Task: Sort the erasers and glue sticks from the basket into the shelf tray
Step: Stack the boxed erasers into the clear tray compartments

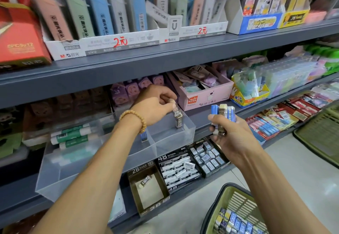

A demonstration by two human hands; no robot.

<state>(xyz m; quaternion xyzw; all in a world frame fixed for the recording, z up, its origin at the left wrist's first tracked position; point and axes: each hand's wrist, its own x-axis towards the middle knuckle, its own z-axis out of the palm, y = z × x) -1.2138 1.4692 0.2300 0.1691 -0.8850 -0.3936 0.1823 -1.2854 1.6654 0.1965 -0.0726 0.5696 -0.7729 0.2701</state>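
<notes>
left hand: the left hand [154,105] is up at the clear shelf tray [113,160], pinching the top end of a dark 2B eraser [178,117] between thumb and fingertips, beaded bracelet [134,119] on the wrist

2B eraser: upright in the tray's right-hand compartment; can't really tell if its bottom end touches the tray floor

right hand: the right hand [231,134] hangs in front of the shelf, just right of the tray, fingers wrapped round a bunch of erasers [222,114], a couple of blue-sleeved ones and a dark one poking out the top

tray, other bits: one blue eraser [144,136] stands in the middle compartment, mostly hidden behind the left wrist; green-and-white glue sticks [70,136] lie stacked on their sides at the left end

basket: green basket [236,210] down at the bottom, below the right forearm, with a row of blue and white erasers packed in it

shelf below: open 2B box [148,188] holding just one eraser, and a fuller 4B box [178,169] right beside it
</notes>
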